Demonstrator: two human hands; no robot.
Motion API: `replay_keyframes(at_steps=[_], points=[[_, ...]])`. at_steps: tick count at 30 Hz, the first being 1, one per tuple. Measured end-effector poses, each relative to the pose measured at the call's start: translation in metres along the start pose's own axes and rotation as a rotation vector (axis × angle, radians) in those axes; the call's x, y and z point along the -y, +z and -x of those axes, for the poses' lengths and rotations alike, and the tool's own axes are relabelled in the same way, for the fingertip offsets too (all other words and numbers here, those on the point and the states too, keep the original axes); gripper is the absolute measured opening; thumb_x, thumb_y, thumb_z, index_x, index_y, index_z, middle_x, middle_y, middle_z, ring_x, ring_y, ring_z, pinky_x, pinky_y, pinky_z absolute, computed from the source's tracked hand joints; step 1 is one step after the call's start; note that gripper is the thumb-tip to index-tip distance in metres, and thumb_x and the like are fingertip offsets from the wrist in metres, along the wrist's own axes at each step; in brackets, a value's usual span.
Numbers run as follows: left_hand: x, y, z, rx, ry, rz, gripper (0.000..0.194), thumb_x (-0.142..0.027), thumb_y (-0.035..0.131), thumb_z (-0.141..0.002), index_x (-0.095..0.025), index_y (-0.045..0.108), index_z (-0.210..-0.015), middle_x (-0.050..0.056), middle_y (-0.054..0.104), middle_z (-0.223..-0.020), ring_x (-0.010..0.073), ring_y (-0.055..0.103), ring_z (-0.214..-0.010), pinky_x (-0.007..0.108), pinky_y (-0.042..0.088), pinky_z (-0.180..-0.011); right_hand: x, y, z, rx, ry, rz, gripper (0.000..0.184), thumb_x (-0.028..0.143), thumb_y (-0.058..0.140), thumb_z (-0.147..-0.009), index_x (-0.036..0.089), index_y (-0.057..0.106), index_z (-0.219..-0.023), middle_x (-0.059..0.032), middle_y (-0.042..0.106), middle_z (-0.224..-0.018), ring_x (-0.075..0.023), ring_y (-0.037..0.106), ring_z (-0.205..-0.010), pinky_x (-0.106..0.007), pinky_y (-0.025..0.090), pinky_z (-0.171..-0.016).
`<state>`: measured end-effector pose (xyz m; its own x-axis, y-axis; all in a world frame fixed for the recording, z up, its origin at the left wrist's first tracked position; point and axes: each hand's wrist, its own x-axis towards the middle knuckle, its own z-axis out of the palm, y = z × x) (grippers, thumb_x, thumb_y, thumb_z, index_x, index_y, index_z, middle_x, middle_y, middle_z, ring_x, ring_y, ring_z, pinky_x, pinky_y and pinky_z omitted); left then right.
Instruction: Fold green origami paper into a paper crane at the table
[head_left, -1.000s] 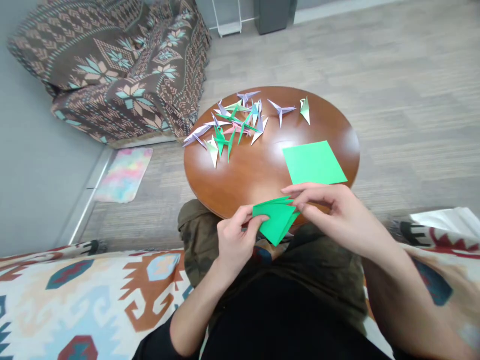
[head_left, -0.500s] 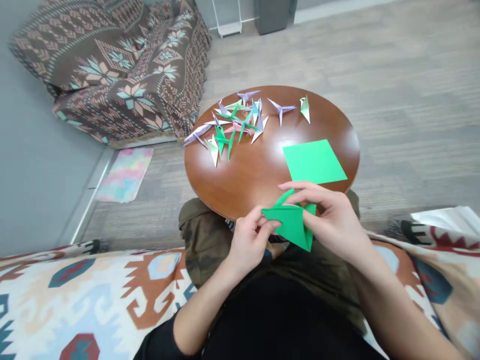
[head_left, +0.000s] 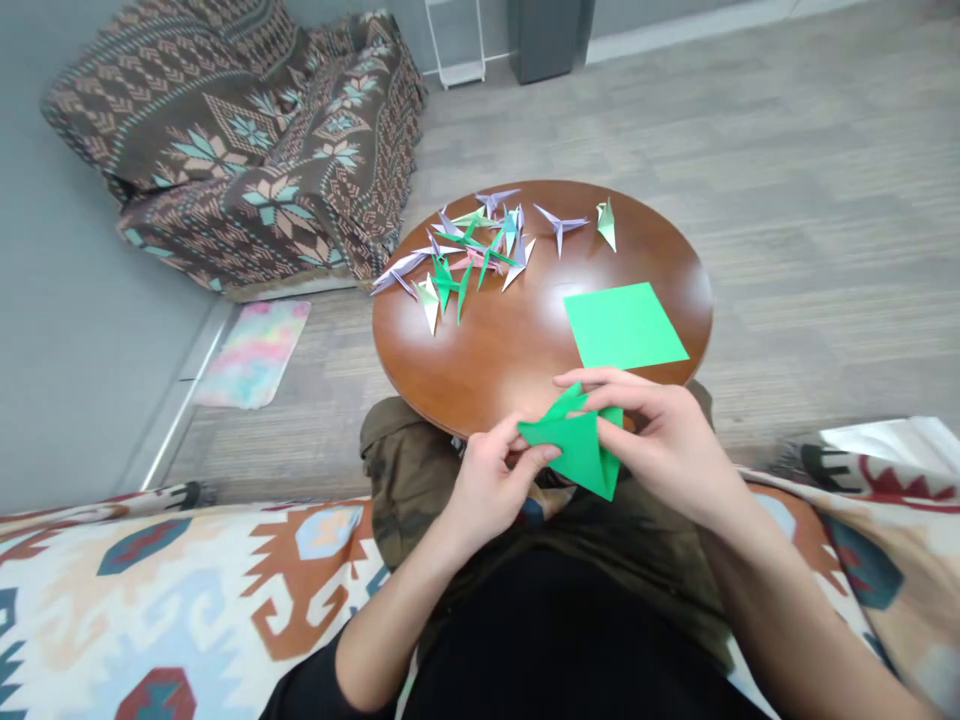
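Above my lap, at the table's near edge, both hands hold a partly folded green origami paper (head_left: pixel 574 455). My left hand (head_left: pixel 499 475) pinches its left corner between thumb and fingers. My right hand (head_left: pixel 660 430) grips the right side, thumb on the near face and fingers over the top, where a flap stands up. Part of the paper is hidden behind the right fingers. Just beyond that hand, a flat green paper sheet (head_left: pixel 624 325) lies on the table. Farther off is a cluster of folded paper cranes (head_left: pixel 465 260) in purple, green, pink and cream.
The oval brown wooden table (head_left: pixel 495 365) stands in front of my knees. Apart from the cluster sit a purple crane (head_left: pixel 560 228) and a pale green crane (head_left: pixel 606 224). A patterned armchair (head_left: pixel 262 170) is at the far left, with a pastel mat (head_left: pixel 255 355) near it.
The green paper's standing flap has spread wider and the right side has shifted slightly left. Both hands keep their hold. The camera view has moved a little.
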<state>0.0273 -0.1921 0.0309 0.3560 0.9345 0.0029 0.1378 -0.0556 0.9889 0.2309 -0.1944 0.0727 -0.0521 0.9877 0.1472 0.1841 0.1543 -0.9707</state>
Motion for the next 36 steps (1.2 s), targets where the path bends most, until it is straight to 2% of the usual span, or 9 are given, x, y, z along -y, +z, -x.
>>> replay_keyframes(at_steps=[1, 3, 4, 5, 8, 13, 21, 27, 36], points=[[-0.002, -0.004, -0.002, -0.005, 0.039, -0.014, 0.023, -0.039, 0.076, -0.095, -0.019, 0.07, -0.104, 0.002, 0.075, -0.088, 0.0158, 0.069, -0.075, 0.025, 0.056, -0.072, 0.0, -0.001, -0.001, 0.008, 0.003, 0.007, 0.017, 0.015, 0.07, -0.085, 0.025, 0.082, -0.077, -0.0066, 0.083, -0.119, -0.0235, 0.078, -0.112, -0.033, 0.059, -0.092], [-0.011, -0.014, -0.009, -0.158, 0.161, -0.062, 0.027, -0.041, 0.071, -0.099, -0.019, 0.072, -0.115, 0.009, 0.076, -0.113, 0.0191, 0.071, -0.094, 0.029, 0.058, -0.083, -0.001, -0.005, -0.002, 0.042, 0.008, 0.042, 0.02, 0.013, 0.068, -0.082, 0.024, 0.083, -0.076, -0.0073, 0.082, -0.12, -0.025, 0.077, -0.113, -0.035, 0.058, -0.093], [-0.017, -0.018, -0.013, -0.243, 0.241, -0.127, 0.025, -0.04, 0.07, -0.099, -0.019, 0.074, -0.112, 0.009, 0.075, -0.111, 0.0194, 0.07, -0.096, 0.029, 0.056, -0.084, -0.001, -0.006, -0.003, 0.063, 0.007, 0.064, 0.021, 0.013, 0.067, -0.081, 0.024, 0.083, -0.076, -0.0078, 0.082, -0.121, -0.0259, 0.076, -0.115, -0.036, 0.057, -0.095], [-0.024, -0.021, -0.017, -0.261, 0.287, -0.198, 0.02, -0.038, 0.071, -0.099, -0.019, 0.077, -0.106, 0.007, 0.075, -0.103, 0.018, 0.068, -0.091, 0.028, 0.054, -0.082, -0.001, -0.008, -0.005, 0.084, 0.004, 0.086, 0.021, 0.013, 0.066, -0.081, 0.024, 0.083, -0.075, -0.0083, 0.081, -0.122, -0.0267, 0.076, -0.116, -0.038, 0.056, -0.097], [-0.043, -0.022, -0.029, -0.071, 0.324, -0.265, 0.013, -0.029, 0.08, -0.092, -0.019, 0.079, -0.1, 0.004, 0.076, -0.092, 0.0159, 0.066, -0.082, 0.026, 0.051, -0.075, 0.0, -0.01, -0.008, 0.14, -0.026, 0.124, 0.019, 0.015, 0.067, -0.082, 0.024, 0.083, -0.075, -0.009, 0.08, -0.12, -0.0273, 0.075, -0.115, -0.04, 0.054, -0.101], [-0.052, -0.01, -0.039, 0.073, 0.229, -0.303, 0.013, -0.029, 0.083, -0.089, -0.017, 0.08, -0.085, 0.001, 0.071, -0.074, 0.0141, 0.059, -0.069, 0.027, 0.045, -0.067, 0.001, -0.012, -0.009, 0.177, -0.052, 0.154, 0.019, 0.016, 0.067, -0.084, 0.023, 0.082, -0.075, -0.0102, 0.076, -0.12, -0.0266, 0.073, -0.113, -0.04, 0.053, -0.1], [-0.045, -0.001, -0.036, 0.005, 0.17, -0.16, 0.011, -0.025, 0.082, -0.089, -0.018, 0.08, -0.08, 0.002, 0.074, -0.075, 0.0136, 0.06, -0.068, 0.027, 0.045, -0.066, -0.007, -0.015, -0.009, 0.188, 0.012, 0.127, 0.02, 0.018, 0.068, -0.083, 0.025, 0.087, -0.084, -0.0098, 0.076, -0.133, -0.0294, 0.071, -0.126, -0.044, 0.05, -0.108], [-0.042, 0.003, -0.034, -0.03, 0.141, -0.144, 0.011, -0.025, 0.078, -0.088, -0.018, 0.078, -0.08, 0.004, 0.075, -0.078, 0.0155, 0.061, -0.07, 0.028, 0.048, -0.068, -0.003, -0.014, -0.013, 0.234, -0.019, 0.167, 0.021, 0.017, 0.067, -0.086, 0.023, 0.084, -0.076, -0.0097, 0.078, -0.126, -0.0269, 0.074, -0.115, -0.042, 0.053, -0.102], [-0.039, 0.002, -0.034, -0.055, 0.127, -0.092, 0.013, -0.023, 0.076, -0.088, -0.017, 0.079, -0.077, 0.004, 0.073, -0.075, 0.0159, 0.061, -0.07, 0.029, 0.047, -0.068, -0.001, -0.014, -0.015, 0.312, -0.013, 0.233, 0.021, 0.014, 0.067, -0.086, 0.022, 0.082, -0.075, -0.0087, 0.076, -0.125, -0.0266, 0.075, -0.113, -0.042, 0.052, -0.105]])
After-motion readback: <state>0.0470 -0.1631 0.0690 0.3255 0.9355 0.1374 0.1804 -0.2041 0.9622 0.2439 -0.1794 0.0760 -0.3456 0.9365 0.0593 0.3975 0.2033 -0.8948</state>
